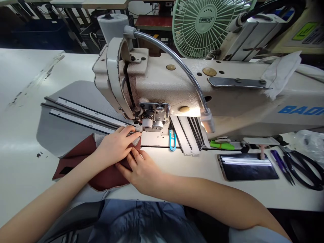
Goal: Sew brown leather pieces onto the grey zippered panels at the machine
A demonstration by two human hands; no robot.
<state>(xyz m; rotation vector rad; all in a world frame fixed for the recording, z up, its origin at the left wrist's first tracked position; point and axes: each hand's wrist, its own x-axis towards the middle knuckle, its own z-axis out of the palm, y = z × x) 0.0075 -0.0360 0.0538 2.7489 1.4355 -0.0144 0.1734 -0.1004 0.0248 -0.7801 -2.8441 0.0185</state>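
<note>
My left hand (115, 145) lies over the grey mesh fabric (76, 91) and a maroon fabric piece (108, 177), its fingers stretched toward the sewing machine's needle area (149, 119). Just below it, my right hand (145, 171) rests on the maroon piece with its fingers spread and lying flat. The fingertips of both hands come close together at the fabric's right edge. Dark and white strips (83, 114) run across the mesh to the left of the needle area. My fingers hide the edge beneath them.
Blue thread snips (172, 140) and a stack of strips (187, 136) lie right of the needle. Farther right are a green-handled tool (222, 145), a phone (249, 168), a purple tool (282, 165) and black scissors (303, 168). A bendable lamp (207, 121) hangs over the bed; a fan (202, 25) stands behind.
</note>
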